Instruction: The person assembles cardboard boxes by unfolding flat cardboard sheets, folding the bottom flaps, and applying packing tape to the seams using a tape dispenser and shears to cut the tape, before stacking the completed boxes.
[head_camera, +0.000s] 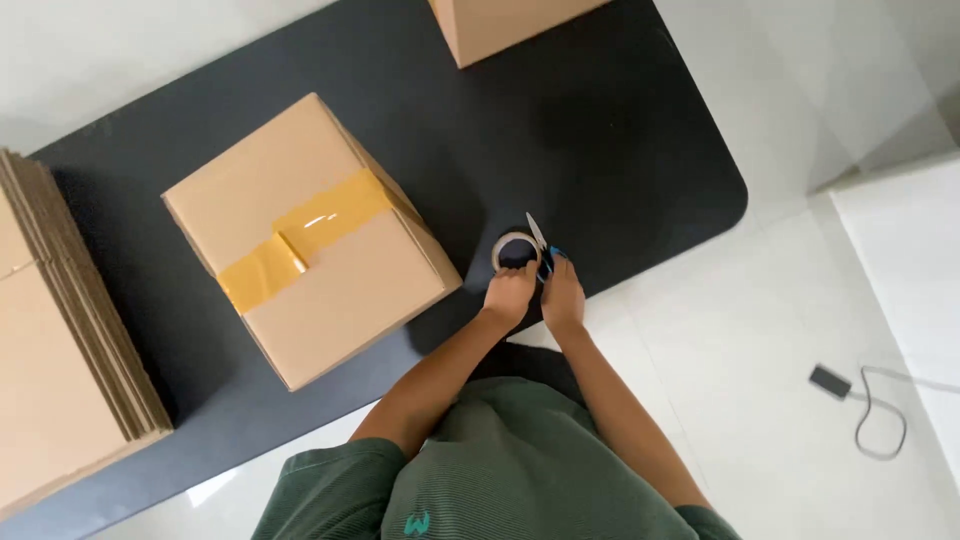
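A roll of tape (511, 246) rests near the front edge of the black table (620, 130). My left hand (510, 293) grips the roll from the near side. My right hand (562, 296) holds blue-handled scissors (541, 247), blade tip pointing up and away beside the roll. To the left stands a closed cardboard box (300, 235) sealed along its top seam with yellowish-brown tape (305, 240).
A stack of flattened cardboard (60, 330) lies at the table's left end. Another cardboard box (500, 25) sits at the far edge. On the white tiled floor to the right lie a small dark adapter (829, 381) and its cable (885, 420).
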